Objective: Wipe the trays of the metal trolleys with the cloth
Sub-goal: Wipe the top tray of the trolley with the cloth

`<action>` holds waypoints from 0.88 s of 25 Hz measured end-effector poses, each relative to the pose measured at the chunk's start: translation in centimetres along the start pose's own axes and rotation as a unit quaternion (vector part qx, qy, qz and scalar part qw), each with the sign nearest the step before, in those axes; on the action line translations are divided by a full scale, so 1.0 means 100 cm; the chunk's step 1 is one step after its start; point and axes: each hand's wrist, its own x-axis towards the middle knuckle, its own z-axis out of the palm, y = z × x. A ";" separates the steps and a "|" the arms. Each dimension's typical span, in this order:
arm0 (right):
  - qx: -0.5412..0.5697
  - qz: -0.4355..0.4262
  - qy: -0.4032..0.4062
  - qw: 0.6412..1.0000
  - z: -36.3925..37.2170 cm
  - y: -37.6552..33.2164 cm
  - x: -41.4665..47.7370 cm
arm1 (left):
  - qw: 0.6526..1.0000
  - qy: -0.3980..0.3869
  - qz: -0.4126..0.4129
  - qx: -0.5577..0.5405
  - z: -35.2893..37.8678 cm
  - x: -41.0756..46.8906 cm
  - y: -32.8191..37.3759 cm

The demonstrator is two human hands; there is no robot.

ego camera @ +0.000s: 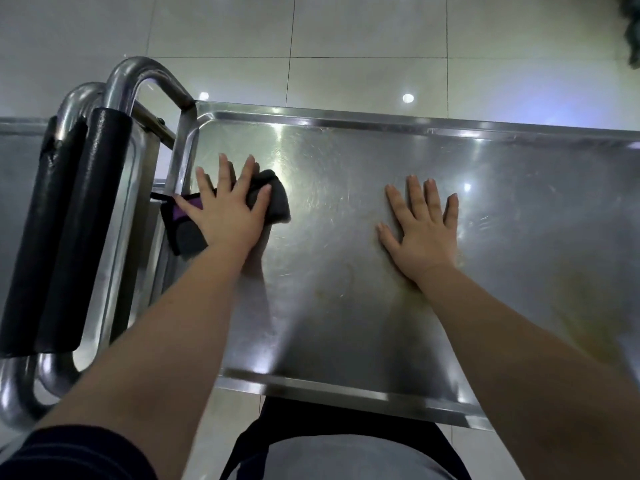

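A stainless steel trolley tray [346,306] fills the middle and right of the head view, scratched and shiny. My left hand [225,213] lies flat with spread fingers on a dark grey cloth [277,206] with a purple patch, pressing it onto the tray near its left rim. My right hand [424,230] rests flat on the bare tray surface, fingers straight, holding nothing. A yellowish smear shows on the tray below and to the right of my right hand.
Two curved metal trolley handles with black padded grips [62,230] stand at the left. Part of another trolley's tray [17,174] shows at the far left. Pale floor tiles [346,46] lie beyond the tray. A dark object [632,29] sits at the top right corner.
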 end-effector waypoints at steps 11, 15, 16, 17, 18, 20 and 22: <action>0.011 -0.007 -0.010 1.000 -0.002 0.004 -0.001 | 0.980 -0.004 0.199 0.028 0.004 -0.005 0.029; 0.010 -0.002 -0.010 1.000 -0.001 0.001 -0.001 | 1.000 0.006 0.006 0.002 -0.004 -0.004 -0.021; 0.010 -0.002 -0.013 1.000 -0.002 0.001 0.000 | 1.000 0.009 -0.006 0.005 -0.001 -0.014 -0.002; 0.011 -0.002 -0.015 1.000 -0.003 0.001 0.000 | 1.000 0.001 0.019 0.006 0.003 -0.028 0.022; 0.015 -0.004 -0.015 1.000 -0.004 0.001 0.000 | 0.997 -0.009 0.078 0.005 0.008 -0.046 0.046; 0.024 -0.005 -0.013 1.000 -0.005 0.002 0.000 | 0.975 -0.014 0.222 0.024 0.022 -0.089 0.081; 0.035 -0.006 -0.006 0.999 -0.005 0.003 -0.002 | 0.954 -0.013 0.296 0.049 0.023 -0.103 0.080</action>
